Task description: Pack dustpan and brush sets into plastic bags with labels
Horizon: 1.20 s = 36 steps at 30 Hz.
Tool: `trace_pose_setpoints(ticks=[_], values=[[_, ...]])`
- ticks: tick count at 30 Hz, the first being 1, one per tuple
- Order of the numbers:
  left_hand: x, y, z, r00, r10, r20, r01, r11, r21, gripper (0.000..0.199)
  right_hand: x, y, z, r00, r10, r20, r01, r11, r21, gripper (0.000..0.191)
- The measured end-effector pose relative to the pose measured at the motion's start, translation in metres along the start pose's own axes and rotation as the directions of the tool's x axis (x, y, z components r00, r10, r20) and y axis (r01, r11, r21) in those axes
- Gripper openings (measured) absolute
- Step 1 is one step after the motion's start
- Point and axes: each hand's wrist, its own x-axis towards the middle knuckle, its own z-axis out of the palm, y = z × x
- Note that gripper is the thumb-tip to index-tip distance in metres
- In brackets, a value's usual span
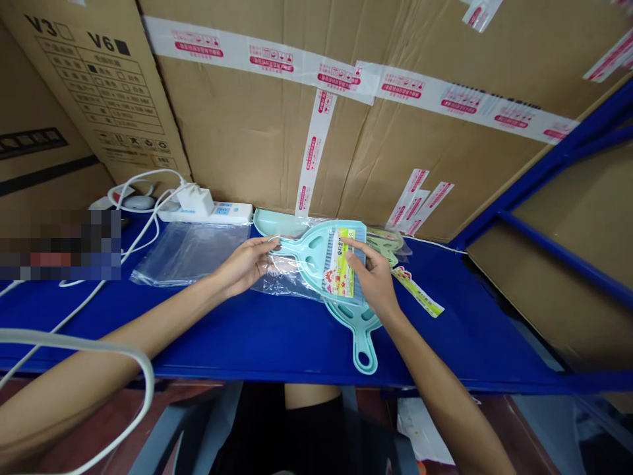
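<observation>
A mint-green dustpan (pixel 311 260) is held above the table with its handle pointing left. My left hand (pixel 247 264) pinches the end of that handle. On the pan lies a small brush (pixel 327 251) with grey-blue bristles, and a yellow-green printed label (pixel 343 267) crosses it. The thumb and index finger of my right hand (pixel 373 274) close on the label's right side. Beneath, another mint dustpan (pixel 364 343) lies with its looped handle toward me. Clear plastic wrapping (pixel 284 280) shows under the held set.
Clear plastic bags (pixel 192 254) lie at the left, before a white power strip (pixel 232 212) with cables. A loose label strip (pixel 420 293) and a wrapped pale-green item (pixel 386 244) lie at the right. Large cardboard boxes (pixel 247 132) wall the back of the blue table (pixel 277 349).
</observation>
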Motion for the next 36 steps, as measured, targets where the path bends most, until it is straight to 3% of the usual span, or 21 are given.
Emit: trace_pose_setpoints(ticks=[6, 13, 15, 18, 21, 25, 28, 31, 36], values=[[-0.002, 0.005, 0.002, 1.000, 0.007, -0.018, -0.007, 1.000, -0.017, 0.019, 0.003, -0.005, -0.011, 0.970, -0.050, 0.240, 0.093, 0.980, -0.174, 0.058], [-0.004, 0.005, 0.005, 1.000, -0.004, -0.009, 0.004, 0.999, 0.036, 0.020, 0.001, -0.008, -0.020, 0.918, 0.081, 0.389, 0.061, 0.939, -0.338, 0.085], [-0.004, 0.004, 0.004, 1.000, 0.000, -0.004, 0.000, 1.000, 0.027, 0.020, 0.002, -0.008, -0.018, 0.920, 0.070, 0.386, 0.051, 0.955, -0.293, 0.090], [-0.002, 0.002, 0.002, 1.000, -0.006, -0.016, 0.006, 1.000, 0.007, 0.019, 0.003, -0.008, -0.012, 0.950, 0.079, 0.303, -0.075, 0.997, -0.025, 0.100], [-0.001, 0.001, 0.000, 0.999, -0.024, -0.026, 0.024, 1.000, -0.003, 0.020, 0.004, -0.009, -0.004, 0.950, 0.250, 0.190, -0.298, 0.908, 0.294, 0.091], [0.001, -0.001, -0.003, 1.000, -0.019, -0.021, 0.019, 1.000, -0.006, 0.020, 0.004, -0.010, 0.004, 0.889, 0.417, 0.190, -0.457, 0.772, 0.442, 0.061], [0.003, -0.002, -0.003, 1.000, -0.021, -0.004, 0.022, 1.000, 0.021, 0.020, 0.003, -0.010, 0.005, 0.868, 0.463, 0.179, -0.490, 0.739, 0.462, 0.047], [0.004, -0.001, -0.004, 1.000, -0.016, -0.013, 0.017, 0.998, 0.064, 0.015, 0.003, -0.009, 0.003, 0.860, 0.485, 0.158, -0.497, 0.727, 0.474, 0.045], [0.011, 0.001, -0.011, 0.998, 0.006, -0.063, -0.004, 0.999, 0.040, 0.012, 0.006, -0.004, -0.002, 0.884, 0.453, 0.119, -0.447, 0.739, 0.505, 0.045]])
